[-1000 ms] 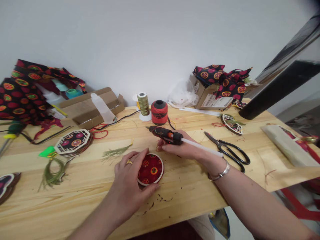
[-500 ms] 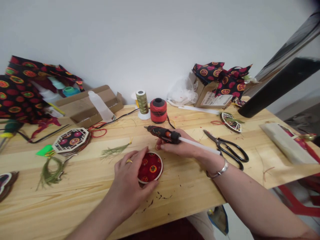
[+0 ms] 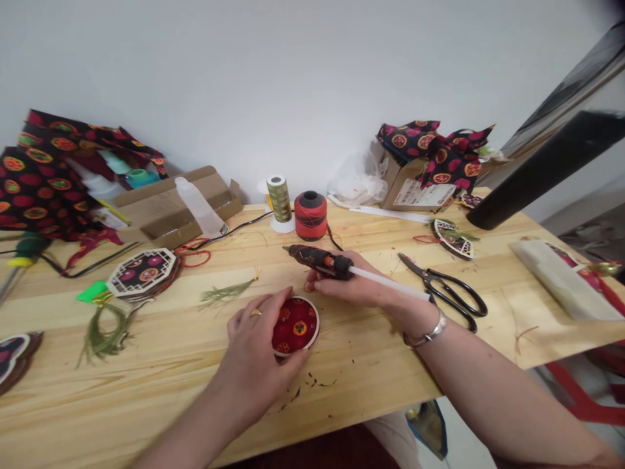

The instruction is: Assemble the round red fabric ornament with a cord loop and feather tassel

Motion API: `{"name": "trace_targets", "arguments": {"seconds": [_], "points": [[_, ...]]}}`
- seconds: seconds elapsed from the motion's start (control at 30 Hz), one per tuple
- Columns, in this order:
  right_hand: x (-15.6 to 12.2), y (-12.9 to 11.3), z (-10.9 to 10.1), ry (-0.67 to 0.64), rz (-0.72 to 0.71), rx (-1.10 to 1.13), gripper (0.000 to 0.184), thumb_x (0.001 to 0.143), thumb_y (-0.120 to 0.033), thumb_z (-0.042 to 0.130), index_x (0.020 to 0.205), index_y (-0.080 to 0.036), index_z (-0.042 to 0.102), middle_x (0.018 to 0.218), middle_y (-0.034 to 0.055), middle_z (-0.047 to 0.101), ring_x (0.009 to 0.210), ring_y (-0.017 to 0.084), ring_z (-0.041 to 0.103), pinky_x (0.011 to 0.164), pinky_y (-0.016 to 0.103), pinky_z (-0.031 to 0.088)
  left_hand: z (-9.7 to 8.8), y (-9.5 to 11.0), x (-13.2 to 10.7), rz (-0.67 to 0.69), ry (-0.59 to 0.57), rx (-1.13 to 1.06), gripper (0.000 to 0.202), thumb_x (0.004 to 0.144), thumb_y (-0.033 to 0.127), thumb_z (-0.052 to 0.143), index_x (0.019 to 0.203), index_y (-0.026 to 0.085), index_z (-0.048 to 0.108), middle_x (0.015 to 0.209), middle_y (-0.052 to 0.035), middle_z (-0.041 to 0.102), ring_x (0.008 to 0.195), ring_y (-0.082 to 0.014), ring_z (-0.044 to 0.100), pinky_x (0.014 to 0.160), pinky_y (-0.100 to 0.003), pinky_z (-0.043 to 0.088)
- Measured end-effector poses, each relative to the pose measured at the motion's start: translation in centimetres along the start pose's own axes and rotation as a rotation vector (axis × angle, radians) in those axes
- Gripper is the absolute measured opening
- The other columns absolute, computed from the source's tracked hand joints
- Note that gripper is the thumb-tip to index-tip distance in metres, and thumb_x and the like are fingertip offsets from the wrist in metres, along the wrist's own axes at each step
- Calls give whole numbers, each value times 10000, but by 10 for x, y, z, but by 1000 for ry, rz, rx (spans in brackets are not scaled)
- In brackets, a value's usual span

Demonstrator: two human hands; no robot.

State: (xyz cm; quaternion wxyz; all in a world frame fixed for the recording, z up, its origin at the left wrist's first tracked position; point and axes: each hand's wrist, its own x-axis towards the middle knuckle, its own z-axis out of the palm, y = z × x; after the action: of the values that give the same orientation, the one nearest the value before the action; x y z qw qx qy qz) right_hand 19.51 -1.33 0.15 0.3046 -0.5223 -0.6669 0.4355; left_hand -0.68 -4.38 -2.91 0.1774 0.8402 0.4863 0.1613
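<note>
My left hand (image 3: 256, 342) curls around a small round disc (image 3: 297, 326) covered in red patterned fabric and holds it by its rim on the wooden table (image 3: 146, 365). My right hand (image 3: 354, 286) grips a black hot glue gun (image 3: 319, 258) with a white glue stick (image 3: 390, 284) sticking out of its back. The gun lies nearly level just behind the disc, with its nozzle pointing left.
Black scissors (image 3: 446, 290) lie right of my right hand. Behind the gun stand a red thread spool (image 3: 310, 215) and a gold one (image 3: 278, 198). A patterned octagonal ornament (image 3: 141, 273) and green tassels (image 3: 105, 329) lie at left, near cardboard boxes (image 3: 170, 208) and patterned fabric (image 3: 43, 176).
Both hands stay almost where they were. My left fingers have shifted slightly around the disc. The glue gun keeps its place.
</note>
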Motion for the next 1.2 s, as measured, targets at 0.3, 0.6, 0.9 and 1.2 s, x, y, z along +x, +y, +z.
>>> {"name": "trace_targets", "arguments": {"seconds": [0.3, 0.6, 0.9, 1.2], "points": [[0, 5, 1, -15, -47, 25, 140, 722, -165, 562, 836, -149, 642, 820, 29, 693, 789, 167, 634, 737, 270, 477, -2, -9, 0, -7, -54, 5, 668, 680, 373, 673, 1265, 176, 415, 1241, -136, 576, 1178, -335, 452, 951, -526, 312], [-3, -3, 0, -10, -1, 26, 147, 701, -162, 581, 829, -155, 652, 806, 18, 686, 768, 163, 625, 724, 259, 482, 3, -16, -3, 42, -13, 16, 662, 688, 390, 679, 1268, 207, 417, 1329, -135, 502, 1203, -332, 431, 954, -512, 326], [-5, -5, -2, -116, -32, 56, 172, 712, -141, 560, 837, -167, 675, 811, 6, 686, 807, 155, 636, 766, 244, 487, 1, -15, -1, 44, -38, 41, 667, 686, 412, 671, 1260, 163, 441, 1337, -162, 486, 1207, -341, 431, 954, -520, 341], [-3, 1, 1, -128, -32, 76, 171, 715, -128, 557, 843, -161, 665, 821, 11, 695, 790, 162, 633, 731, 250, 493, 3, -15, -1, 20, -2, 18, 633, 666, 448, 679, 1214, 185, 504, 1456, -177, 309, 1226, -353, 425, 953, -524, 361]]}}
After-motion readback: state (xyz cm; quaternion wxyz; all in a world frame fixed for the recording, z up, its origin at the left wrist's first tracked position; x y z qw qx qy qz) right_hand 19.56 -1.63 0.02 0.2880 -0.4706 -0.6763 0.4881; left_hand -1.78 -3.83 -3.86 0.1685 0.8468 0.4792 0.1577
